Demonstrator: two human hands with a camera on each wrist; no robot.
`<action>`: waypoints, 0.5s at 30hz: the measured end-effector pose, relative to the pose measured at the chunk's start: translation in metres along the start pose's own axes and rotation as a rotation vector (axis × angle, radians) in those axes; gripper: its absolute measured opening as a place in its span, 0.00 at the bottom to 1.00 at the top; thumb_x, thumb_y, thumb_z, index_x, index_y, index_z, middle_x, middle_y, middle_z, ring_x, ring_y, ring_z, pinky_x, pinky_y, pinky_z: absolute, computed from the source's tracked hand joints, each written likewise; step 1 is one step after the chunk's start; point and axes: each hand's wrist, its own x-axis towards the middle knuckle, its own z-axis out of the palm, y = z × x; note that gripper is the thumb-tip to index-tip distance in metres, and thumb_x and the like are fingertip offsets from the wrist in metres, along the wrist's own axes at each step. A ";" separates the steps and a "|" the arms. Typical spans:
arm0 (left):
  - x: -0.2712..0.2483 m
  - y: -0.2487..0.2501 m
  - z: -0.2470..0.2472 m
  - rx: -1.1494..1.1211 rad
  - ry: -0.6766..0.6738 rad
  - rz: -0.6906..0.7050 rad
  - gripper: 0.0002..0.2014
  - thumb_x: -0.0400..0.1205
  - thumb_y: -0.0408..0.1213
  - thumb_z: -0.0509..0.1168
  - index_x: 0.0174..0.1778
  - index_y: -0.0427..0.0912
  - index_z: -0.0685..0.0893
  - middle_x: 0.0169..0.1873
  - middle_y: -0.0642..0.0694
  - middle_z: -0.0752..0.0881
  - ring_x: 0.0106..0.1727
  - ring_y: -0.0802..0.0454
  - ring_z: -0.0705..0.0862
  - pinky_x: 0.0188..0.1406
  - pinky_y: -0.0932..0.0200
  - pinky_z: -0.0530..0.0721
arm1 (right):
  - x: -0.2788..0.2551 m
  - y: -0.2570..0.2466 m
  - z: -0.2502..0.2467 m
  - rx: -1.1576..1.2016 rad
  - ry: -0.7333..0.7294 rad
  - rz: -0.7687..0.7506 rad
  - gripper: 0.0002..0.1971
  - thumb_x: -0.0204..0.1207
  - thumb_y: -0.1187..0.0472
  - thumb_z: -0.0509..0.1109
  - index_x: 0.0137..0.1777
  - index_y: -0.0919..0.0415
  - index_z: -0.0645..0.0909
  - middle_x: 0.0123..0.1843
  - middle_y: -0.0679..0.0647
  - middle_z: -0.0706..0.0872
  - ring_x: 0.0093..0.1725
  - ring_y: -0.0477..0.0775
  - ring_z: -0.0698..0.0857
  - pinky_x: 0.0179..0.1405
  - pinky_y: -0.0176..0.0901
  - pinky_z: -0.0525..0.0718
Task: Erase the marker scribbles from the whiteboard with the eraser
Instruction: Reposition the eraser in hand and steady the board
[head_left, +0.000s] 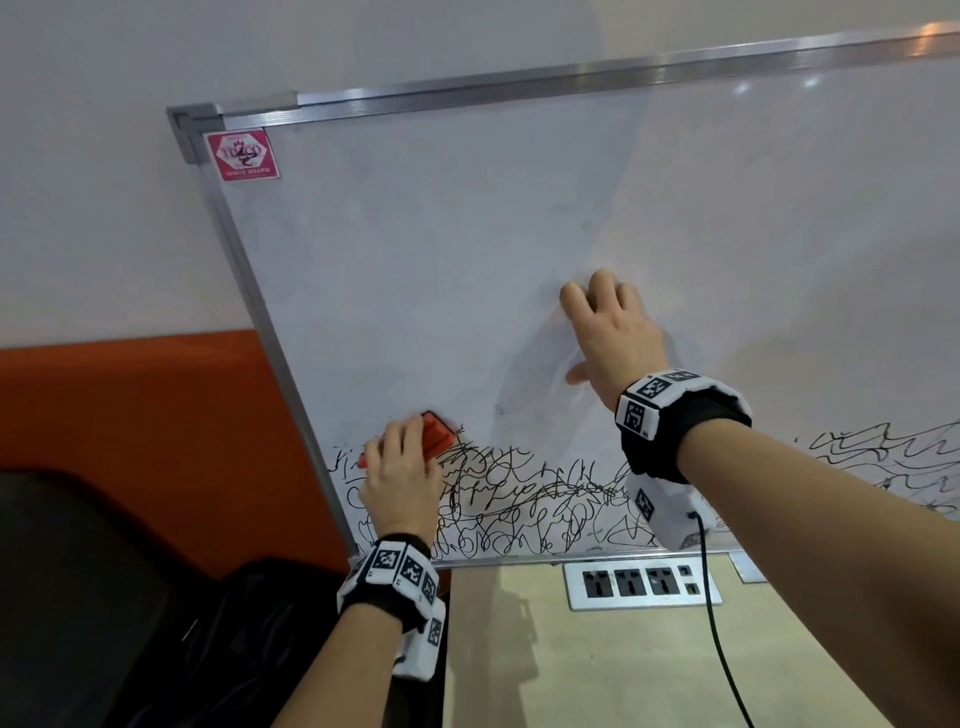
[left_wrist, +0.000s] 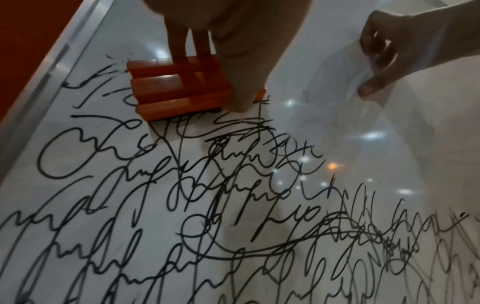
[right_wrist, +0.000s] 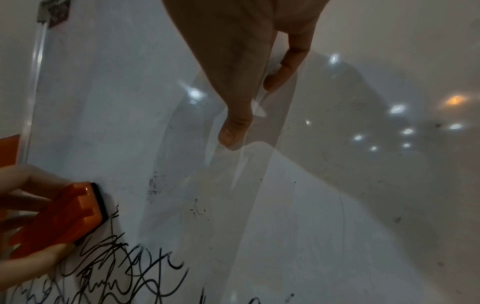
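Head view: the whiteboard (head_left: 415, 249) leans against the wall, its upper part wiped, with a band of black scribbles (head_left: 519, 499) along the near bottom edge and more at the right. The left hand (head_left: 400, 478) holds the orange eraser (head_left: 439, 434) at the band's top left corner, fingers curled over its back. The right hand (head_left: 608, 332) lies flat on the bare board further up and right, fingers extended and loosely together, apparently steadying it. A power strip (head_left: 641, 582) is set in the table just below the frame

Left wrist view: the eraser (left_wrist: 179, 90) sits flat against the board, thumb on its near side and two fingers on its far side, pinching the ridged plastic back. Dense loops of scribbles (left_wrist: 207, 205) fill everything nearer than it

Right wrist view: the thumb (right_wrist: 233, 127) and a bent finger touch the glossy surface. The eraser's black felt (right_wrist: 100, 203) meets the board at lower left

The eraser looks light and rigid, best held by its ridged sides, as now; its felt should slide easily, so steady pressure matters. The leaning board may shift without bracing
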 end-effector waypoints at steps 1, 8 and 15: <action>0.000 -0.002 0.000 0.022 -0.003 0.015 0.29 0.63 0.28 0.83 0.61 0.42 0.85 0.53 0.43 0.86 0.52 0.38 0.83 0.29 0.44 0.89 | 0.000 0.000 0.001 -0.005 -0.001 0.001 0.48 0.49 0.63 0.91 0.65 0.55 0.63 0.65 0.58 0.68 0.58 0.62 0.72 0.38 0.52 0.77; 0.009 0.022 -0.006 0.208 0.006 0.465 0.31 0.56 0.29 0.87 0.57 0.39 0.89 0.49 0.43 0.89 0.48 0.42 0.87 0.45 0.46 0.90 | -0.001 0.002 0.001 -0.012 0.014 -0.015 0.46 0.49 0.61 0.91 0.64 0.56 0.65 0.64 0.59 0.69 0.57 0.62 0.72 0.36 0.51 0.75; 0.010 -0.037 -0.008 0.269 0.019 0.378 0.30 0.61 0.25 0.84 0.60 0.38 0.87 0.52 0.42 0.88 0.48 0.39 0.85 0.39 0.44 0.90 | -0.002 0.000 0.001 0.009 0.021 -0.013 0.47 0.50 0.64 0.90 0.63 0.55 0.61 0.64 0.59 0.68 0.58 0.63 0.72 0.37 0.51 0.74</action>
